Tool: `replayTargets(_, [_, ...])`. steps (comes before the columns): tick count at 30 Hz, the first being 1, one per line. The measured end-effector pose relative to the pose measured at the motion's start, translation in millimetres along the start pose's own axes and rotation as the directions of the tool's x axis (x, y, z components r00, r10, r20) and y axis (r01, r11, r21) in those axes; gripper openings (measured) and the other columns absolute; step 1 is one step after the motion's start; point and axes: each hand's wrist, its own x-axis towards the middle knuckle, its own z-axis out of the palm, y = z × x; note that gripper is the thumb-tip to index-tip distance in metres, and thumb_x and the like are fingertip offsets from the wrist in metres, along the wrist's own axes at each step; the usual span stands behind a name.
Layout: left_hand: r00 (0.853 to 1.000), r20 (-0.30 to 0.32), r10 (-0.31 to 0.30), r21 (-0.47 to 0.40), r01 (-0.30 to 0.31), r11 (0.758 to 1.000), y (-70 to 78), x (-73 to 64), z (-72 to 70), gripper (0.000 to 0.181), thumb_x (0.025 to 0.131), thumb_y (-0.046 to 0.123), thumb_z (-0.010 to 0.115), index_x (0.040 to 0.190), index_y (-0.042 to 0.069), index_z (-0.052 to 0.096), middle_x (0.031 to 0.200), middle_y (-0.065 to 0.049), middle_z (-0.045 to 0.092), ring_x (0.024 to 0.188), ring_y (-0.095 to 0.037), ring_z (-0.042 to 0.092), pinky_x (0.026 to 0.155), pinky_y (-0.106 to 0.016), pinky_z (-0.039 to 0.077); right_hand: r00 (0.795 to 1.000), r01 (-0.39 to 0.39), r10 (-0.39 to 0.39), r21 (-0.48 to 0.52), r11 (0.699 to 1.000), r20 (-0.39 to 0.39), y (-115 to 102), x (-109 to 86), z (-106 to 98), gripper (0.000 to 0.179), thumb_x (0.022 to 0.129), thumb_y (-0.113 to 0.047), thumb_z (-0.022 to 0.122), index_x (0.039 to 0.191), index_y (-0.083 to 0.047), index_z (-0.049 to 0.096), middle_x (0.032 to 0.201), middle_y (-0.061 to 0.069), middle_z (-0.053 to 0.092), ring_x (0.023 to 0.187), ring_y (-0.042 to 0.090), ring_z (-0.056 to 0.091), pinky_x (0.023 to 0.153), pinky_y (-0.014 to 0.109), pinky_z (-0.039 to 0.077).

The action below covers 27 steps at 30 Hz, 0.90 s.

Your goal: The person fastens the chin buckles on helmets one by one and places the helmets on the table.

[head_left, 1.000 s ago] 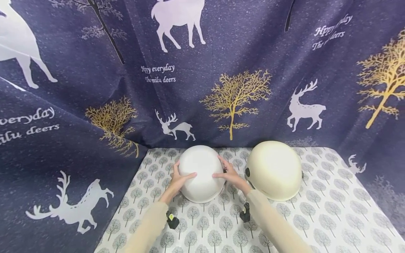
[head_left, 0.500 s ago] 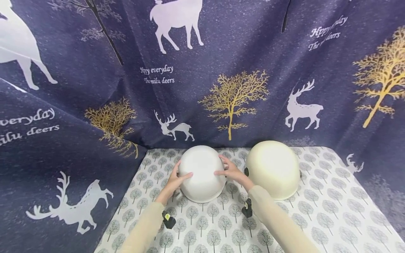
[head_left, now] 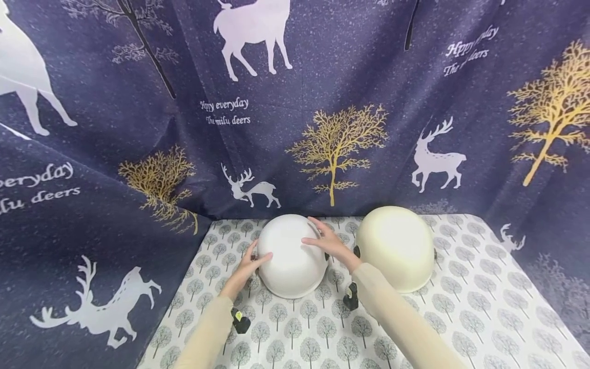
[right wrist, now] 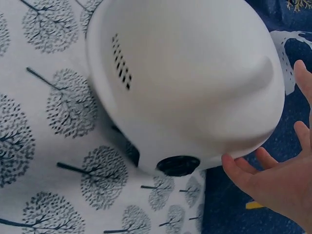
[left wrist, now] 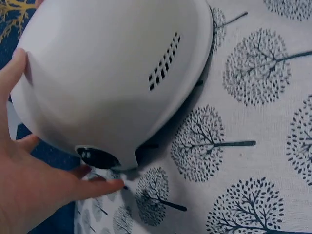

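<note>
A white dome-shaped helmet (head_left: 292, 266) rests crown up near the back of the cloth-covered table. Small vent holes and a black round side piece (left wrist: 97, 158) show on it in the left wrist view. At its left side my left hand (head_left: 243, 271) spreads its fingers, the thumb close against the shell and the other fingers by the lower side. My right hand (head_left: 331, 243) is at the right side, fingers spread. In the right wrist view its thumb (right wrist: 303, 80) stands apart from the shell, and a fingertip lies at the lower side, contact unclear.
A cream helmet (head_left: 395, 251) stands crown up just right of my right hand. The tree-print cloth (head_left: 313, 328) covers the table. A dark blue deer-print curtain (head_left: 286, 133) hangs directly behind and along the left side.
My right hand has moved up and loosened from the white helmet's side. My left thumb has drawn back slightly to the left. Both helmets stay on the table; the head view has shifted slightly.
</note>
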Motion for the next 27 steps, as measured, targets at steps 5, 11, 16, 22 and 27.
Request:
replayTargets(5, [0.998, 0.055, 0.002, -0.049, 0.0, 0.999, -7.7, 0.9, -2.2, 0.092, 0.089, 0.046, 0.066, 0.158, 0.029, 0.007, 0.163, -0.021, 0.008, 0.146, -0.049, 0.019, 0.109, -0.074, 0.021, 1.0, 0.002, -0.002, -0.022, 1.0, -0.002, 1, 6.1, 4, 0.079, 0.087, -0.021, 0.073, 0.154, -0.017, 0.031, 0.161, 0.018, 0.022, 0.149, 0.041, 0.019, 0.118, 0.063, 0.02])
replayTargets(11, [0.995, 0.101, 0.007, -0.114, 0.005, 0.993, -15.8, 3.8, -4.5, 0.089, 0.09, 0.044, 0.066, 0.157, 0.037, 0.008, 0.165, -0.013, -0.011, 0.146, -0.055, 0.01, 0.104, -0.076, 0.028, 0.999, -0.046, 0.044, -0.124, 0.991, -0.022, 5, 8.2, 8, 0.078, 0.084, -0.026, 0.075, 0.152, -0.019, 0.037, 0.158, 0.029, 0.014, 0.146, 0.051, 0.017, 0.111, 0.073, 0.021])
replayTargets(16, [0.991, 0.133, 0.01, -0.126, 0.007, 0.992, -17.2, 5.2, -8.9, 0.088, 0.092, 0.039, 0.064, 0.157, 0.039, 0.005, 0.164, -0.015, -0.012, 0.145, -0.054, 0.013, 0.106, -0.068, 0.035, 0.998, -0.05, 0.047, -0.119, 0.992, -0.033, 6, 7.1, 9, 0.077, 0.084, -0.027, 0.076, 0.151, -0.021, 0.037, 0.16, 0.028, 0.012, 0.147, 0.051, 0.015, 0.112, 0.073, 0.019])
replayTargets(22, [0.982, 0.191, -0.006, -0.136, 0.032, 0.99, -19.4, 11.1, -12.1, 0.091, 0.092, 0.039, 0.065, 0.156, 0.04, 0.0, 0.164, -0.015, -0.016, 0.147, -0.052, 0.005, 0.112, -0.07, 0.024, 0.997, -0.055, 0.05, -0.1, 0.993, -0.052, 6, 6.8, 10, 0.076, 0.084, -0.025, 0.076, 0.15, -0.022, 0.04, 0.16, 0.027, 0.014, 0.148, 0.048, 0.015, 0.113, 0.072, 0.017])
replayTargets(27, [0.982, 0.189, -0.006, -0.15, 0.035, 0.988, -24.0, 16.2, -10.7, 0.092, 0.091, 0.036, 0.066, 0.157, 0.038, 0.001, 0.165, -0.013, -0.013, 0.149, -0.048, 0.003, 0.114, -0.069, 0.018, 0.997, -0.054, 0.048, -0.107, 0.993, -0.063, 8, 7.1, 10, 0.077, 0.083, -0.026, 0.077, 0.15, -0.022, 0.04, 0.159, 0.028, 0.016, 0.147, 0.048, 0.016, 0.113, 0.071, 0.017])
